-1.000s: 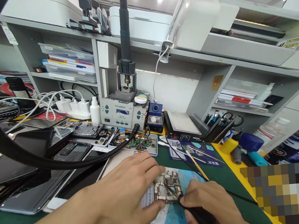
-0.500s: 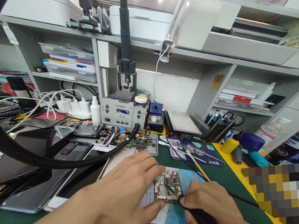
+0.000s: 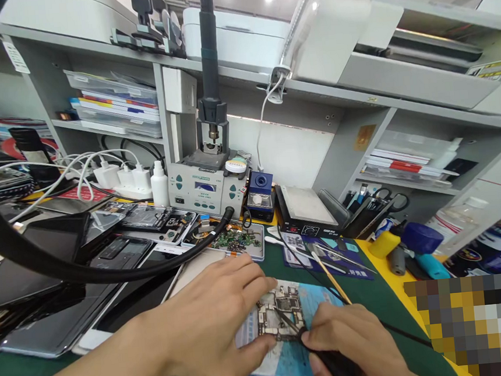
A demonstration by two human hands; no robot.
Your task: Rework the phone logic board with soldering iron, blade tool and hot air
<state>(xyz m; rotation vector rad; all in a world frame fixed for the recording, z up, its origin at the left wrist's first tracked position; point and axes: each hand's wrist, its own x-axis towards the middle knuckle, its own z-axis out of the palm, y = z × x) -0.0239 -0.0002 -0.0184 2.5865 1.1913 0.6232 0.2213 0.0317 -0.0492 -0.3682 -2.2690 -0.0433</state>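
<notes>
A small phone circuit board (image 3: 283,309) lies on a light blue pad (image 3: 292,360) on the green mat. My left hand (image 3: 214,326) grips the board's left edge with thumb and fingers, holding it down. My right hand (image 3: 356,348) is closed on a black tool (image 3: 331,362) whose thin tip touches the board's lower middle. A thin wooden-handled stick (image 3: 331,277) lies just right of the board.
A rework station (image 3: 202,186) with a hot-air handle stands at the back centre, a heating plate (image 3: 305,212) to its right. Opened phones and screens (image 3: 107,259) crowd the left. A thick black hose (image 3: 0,233) loops across the left. Tools (image 3: 379,203) lie right.
</notes>
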